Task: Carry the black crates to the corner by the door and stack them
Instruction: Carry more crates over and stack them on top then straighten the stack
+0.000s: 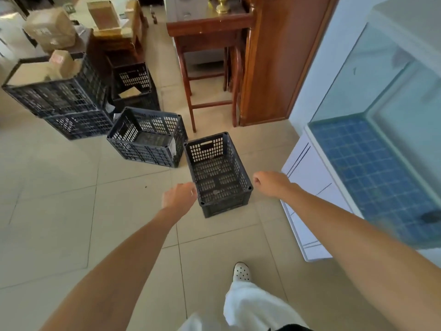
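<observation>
Crate: the small black crate (218, 174) sits on the floor (71, 199) between our two hands, empty.
How it feels: we think it is light and stiff, full of holes, not slippery.
Where to grab: the top rim on both long sides, or the slot in the far end.
Left hand (179, 195): fingers curled in, holding nothing, right at the crate's near corner.
Right hand (269, 182): loosely curled, empty, just beside the crate, not touching.
Other crates (148, 137): farther out past our left hand.

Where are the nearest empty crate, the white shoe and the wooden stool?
nearest empty crate (218, 174): head view, on its slotted floor.
white shoe (241, 272): head view, on its toe cap.
wooden stool (210, 28): head view, on its seat's front edge.
</observation>
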Tool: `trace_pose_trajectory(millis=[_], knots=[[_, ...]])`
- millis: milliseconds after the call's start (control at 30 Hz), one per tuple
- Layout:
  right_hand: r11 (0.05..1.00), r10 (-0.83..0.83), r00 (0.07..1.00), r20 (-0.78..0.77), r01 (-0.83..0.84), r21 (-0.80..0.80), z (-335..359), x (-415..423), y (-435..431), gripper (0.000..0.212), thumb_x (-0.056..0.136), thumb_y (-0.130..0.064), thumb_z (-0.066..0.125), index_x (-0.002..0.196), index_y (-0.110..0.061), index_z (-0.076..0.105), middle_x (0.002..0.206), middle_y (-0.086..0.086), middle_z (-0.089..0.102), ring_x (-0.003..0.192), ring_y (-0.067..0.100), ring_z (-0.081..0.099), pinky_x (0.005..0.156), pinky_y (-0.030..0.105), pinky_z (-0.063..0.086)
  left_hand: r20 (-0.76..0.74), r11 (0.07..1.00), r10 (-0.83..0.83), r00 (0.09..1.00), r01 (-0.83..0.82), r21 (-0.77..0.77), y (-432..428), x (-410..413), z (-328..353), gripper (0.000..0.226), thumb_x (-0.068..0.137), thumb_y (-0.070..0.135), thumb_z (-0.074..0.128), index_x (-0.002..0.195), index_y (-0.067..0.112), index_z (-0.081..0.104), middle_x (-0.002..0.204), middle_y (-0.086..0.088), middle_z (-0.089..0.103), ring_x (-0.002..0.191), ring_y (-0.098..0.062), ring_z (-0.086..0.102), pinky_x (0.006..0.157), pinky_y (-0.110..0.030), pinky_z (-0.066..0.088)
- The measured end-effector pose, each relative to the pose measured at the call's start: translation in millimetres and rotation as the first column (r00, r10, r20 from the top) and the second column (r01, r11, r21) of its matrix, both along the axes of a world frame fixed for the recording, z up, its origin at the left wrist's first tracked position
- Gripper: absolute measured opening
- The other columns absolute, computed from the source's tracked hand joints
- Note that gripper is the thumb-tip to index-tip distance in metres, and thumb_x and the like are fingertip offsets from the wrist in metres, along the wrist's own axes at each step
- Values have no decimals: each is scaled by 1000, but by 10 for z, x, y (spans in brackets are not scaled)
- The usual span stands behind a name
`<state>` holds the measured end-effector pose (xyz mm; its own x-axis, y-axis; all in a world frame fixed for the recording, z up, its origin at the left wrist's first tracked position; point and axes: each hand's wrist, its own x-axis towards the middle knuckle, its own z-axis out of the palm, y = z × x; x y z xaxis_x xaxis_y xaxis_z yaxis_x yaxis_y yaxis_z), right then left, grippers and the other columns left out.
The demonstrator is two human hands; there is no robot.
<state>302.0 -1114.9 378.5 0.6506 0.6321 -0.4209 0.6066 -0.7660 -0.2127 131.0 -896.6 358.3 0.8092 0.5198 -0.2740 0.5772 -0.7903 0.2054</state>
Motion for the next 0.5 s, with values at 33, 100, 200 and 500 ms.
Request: trace_pose_trajectory(millis=[33,100,200,500], knots=[[1000,9,1000,-10,-9,-6,-6,156,140,20,100,-16,35,97,-11,55,86,6,54,71,20,46,54,24,29,11,1000,3,1000,-3,-17,98,140,-7,20,96,26,46,97,22,65,94,0,68,77,-20,56,66,-29,39],[999,29,999,-44,-29,-21,-54,410,417,24,100,-16,36,102,-8,59,90,9,59,75,23,51,63,27,35,2,999,-1,1000,1,-34,294,348,-62,20,97,29,46,97,21,65,94,0,68,79,-21,59,67,-29,40],[999,45,995,-89,-47,-26,-251,742,820,25,99,-17,37,104,-10,61,101,11,65,87,28,59,69,30,39,-52,1000,4,999,-5,-18,674,628,-249,21,96,33,46,95,24,65,94,0,68,75,-18,55,66,-30,38],[994,-37,983,-180,18,-107,-941,1601,1682,24,99,-16,33,89,-8,53,84,11,58,71,23,48,60,30,36,-193,996,-56,980,42,-76,1796,1544,-965,43,94,60,39,99,29,67,96,1,69,77,-20,52,69,-32,37]])
